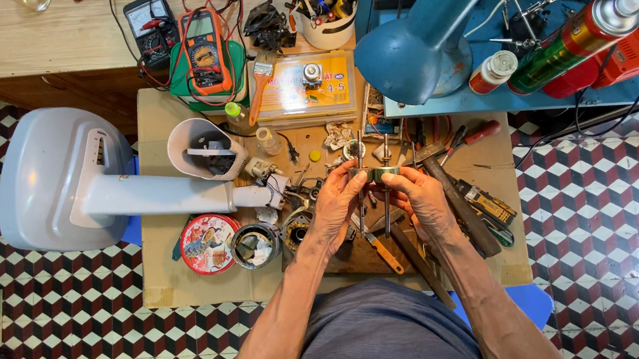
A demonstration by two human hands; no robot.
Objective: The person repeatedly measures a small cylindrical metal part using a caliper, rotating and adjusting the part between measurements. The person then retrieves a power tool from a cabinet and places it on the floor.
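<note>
A small greenish metal part with thin steel rods running through it point(376, 174) was held between both hands above the middle of a brown cardboard-covered work surface point(189, 286). The left hand point(335, 205) was closed on the part's left end, its fingertips pinched against the metal, while the right hand point(421, 199) was curled around the right end, thumb and forefinger pressed to it; both grips were tight, with no gap seen between fingers and part. The rods were seen standing out above and below the part, roughly upright in the view. Just below the hands, a screwdriver with an orange handle point(383, 250) was laid on the cardboard, and a long dark hammer handle point(459, 205) was lying just beside the right hand. To the left of the left hand, a round red tin lid with a picture on it point(205, 243) and an open metal tin point(255, 245) were set side by side. A pale grey plastic fan base with its white neck point(62, 181) was laid well to the left, its neck reaching towards the hands. Further back, an orange-and-grey multimeter point(204, 52) was resting on a green box, and a blue metal desk lamp shade point(419, 33) was hanging over the far right of the surface.
</note>
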